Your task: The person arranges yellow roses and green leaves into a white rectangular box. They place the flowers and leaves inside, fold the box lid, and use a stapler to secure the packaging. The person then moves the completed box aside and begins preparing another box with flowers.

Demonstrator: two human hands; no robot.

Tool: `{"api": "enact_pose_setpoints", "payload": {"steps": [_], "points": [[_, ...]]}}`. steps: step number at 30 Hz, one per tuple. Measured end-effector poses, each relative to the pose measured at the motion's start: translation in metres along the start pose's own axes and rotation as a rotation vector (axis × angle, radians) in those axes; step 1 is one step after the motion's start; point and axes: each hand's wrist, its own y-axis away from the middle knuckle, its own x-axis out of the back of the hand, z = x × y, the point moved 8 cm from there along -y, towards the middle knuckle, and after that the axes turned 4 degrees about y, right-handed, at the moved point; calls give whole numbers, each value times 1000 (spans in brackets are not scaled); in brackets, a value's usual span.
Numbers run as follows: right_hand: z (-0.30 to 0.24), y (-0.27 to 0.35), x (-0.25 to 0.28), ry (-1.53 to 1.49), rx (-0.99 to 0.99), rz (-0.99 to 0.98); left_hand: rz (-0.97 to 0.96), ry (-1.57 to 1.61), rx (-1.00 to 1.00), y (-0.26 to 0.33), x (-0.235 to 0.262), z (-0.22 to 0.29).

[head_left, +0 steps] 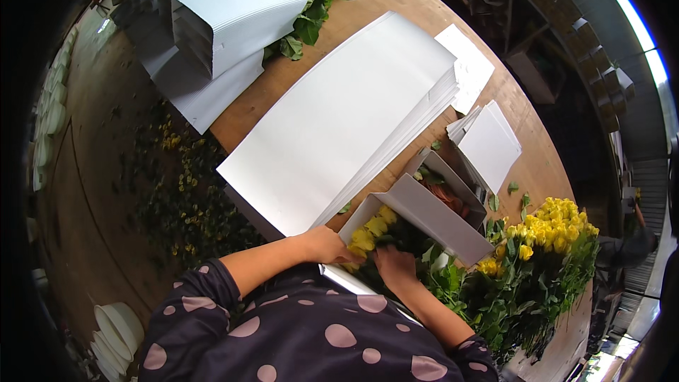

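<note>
- Here's the left hand [328, 246] at the near edge of the table, pressed up to a short row of yellow roses [376, 226]; its fingers are bent beside the blooms, but the tips are hidden, so whether they grip I cannot tell.
- And the right hand [395, 267], just right of those blooms, reaching in among dark green foliage; its fingers are partly lost there, and open or closed I cannot tell.
- The roses both hands attend to sit at the near side, their heads against the left wall of a grey holder [440, 216].
- Inside the holder's far compartment, a reddish-brown tangle [447, 198] (too shadowed to make out fully) with a few leaves.
- Over to the right, a big bunch of yellow roses [555, 226] lies on the table, heads far, stems near.
- Just beyond the holder, a large stack of white sheets [346, 113] fills the middle of the wooden table [272, 88], with smaller white cards [490, 147] to its right.
- Far left, folded pale cardboard [244, 3] stands beside leafy greenery [322, 0].
- Down on the left, leaves and yellow petals [185, 180] litter the floor.
</note>
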Motion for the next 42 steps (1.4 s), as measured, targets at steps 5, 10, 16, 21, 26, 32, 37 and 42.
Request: {"api": "enact_pose_setpoints", "payload": {"steps": [5, 10, 16, 21, 26, 32, 37, 42], "points": [[0, -2, 1, 31, 33, -52, -76, -138, 4, -2, 10, 12], [4, -3, -4, 21, 17, -71, 216, -320, -363, 2, 22, 34], [20, -1, 29, -91, -82, 121, 62, -151, -240, -3, 12, 18], [18, -11, 10, 18, -35, 83, 42, -131, -175, -11, 16, 22], [22, -12, 7, 36, 5, 80, 206, -196, -282, -18, 22, 17], [31, -19, 35, 103, -177, 240, 190, -120, -191, -17, 13, 6], [31, -26, 23, 274, -3, 407, 165, -186, -135, -20, 21, 14], [23, -29, 28, 276, -35, 399, 374, -311, -253, -28, 25, 13]]}}
